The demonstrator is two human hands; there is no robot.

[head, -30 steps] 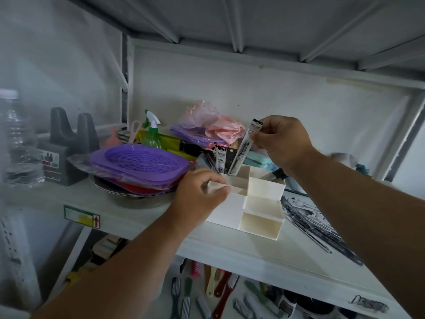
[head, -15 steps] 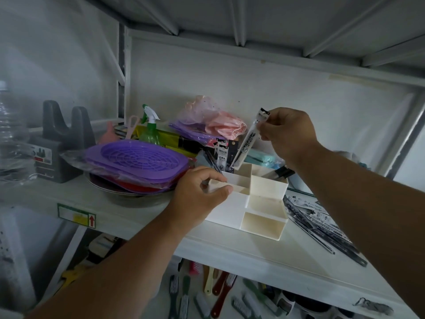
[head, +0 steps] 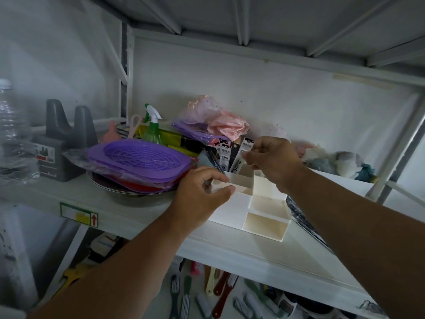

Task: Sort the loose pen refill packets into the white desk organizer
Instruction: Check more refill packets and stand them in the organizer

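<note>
Head view, setting: a white metal shelf (head: pixel 142 217), where you stand sorting stationery at the white desk organizer (head: pixel 264 210)
Left hand: your left hand (head: pixel 202 194) curls over the organizer's near-left corner, thumb on the front wall and fingers on the rim, seemingly to keep the light box from sliding while the other hand works
Right hand: your right hand (head: pixel 273 160) pinches the top of a pen refill packet (head: pixel 243 155) between thumb and fingertips, the packet tilted with its lower end already inside the rear compartment
Packets already in: several more refill packets (head: pixel 224 154) stand upright in that same rear slot, just left of the one you hold, the tallest cell suiting their length
Packets left: loose packets (head: pixel 301 215) lie flat on the shelf to the organizer's right, partly hidden by your forearm
Front cells: the lower stepped compartments appear empty
Surroundings: a purple basket (head: pixel 140 157) and a green spray bottle (head: pixel 151 130) crowd the left side, touching nothing you handle
Judged stage: insertion under way, release not yet made
</note>
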